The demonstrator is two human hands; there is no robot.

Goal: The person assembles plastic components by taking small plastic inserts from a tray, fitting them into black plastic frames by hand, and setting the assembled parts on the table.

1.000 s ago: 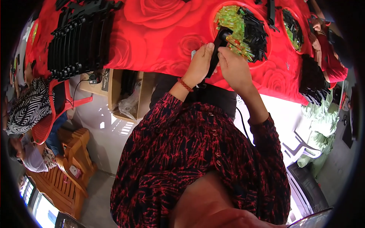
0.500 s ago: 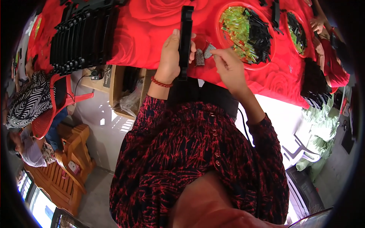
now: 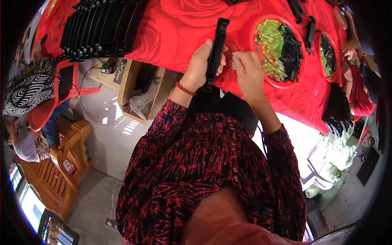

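Note:
My left hand [image 3: 198, 67] grips a long black plastic strip [image 3: 216, 53] with notched edges, held upright and tilted slightly right, above the table's front edge. To its right, my right hand [image 3: 248, 75] has its thumb and fingers drawn together in a pinch. What sits between those fingertips is too small to make out. Beside them shows a bit of a small grey heap [image 3: 234, 64], mostly hidden by the hand. Right of that hand lies a round red tray with yellow-green translucent pieces [image 3: 269, 47] and small black pieces [image 3: 292, 59].
A red rose-patterned cloth [image 3: 171, 38] covers the table. Many black strips [image 3: 98, 30] stand in a row at left; another black stack [image 3: 338, 106] is at right. A second tray [image 3: 328, 53] lies near another person's hands [image 3: 349, 51]. An open cardboard box [image 3: 161, 92] stands below the table edge.
The view has shifted, so the table things sit further right and lower. My right fingers have drawn together over the grey heap; my left hand keeps the black strip, now tilted more.

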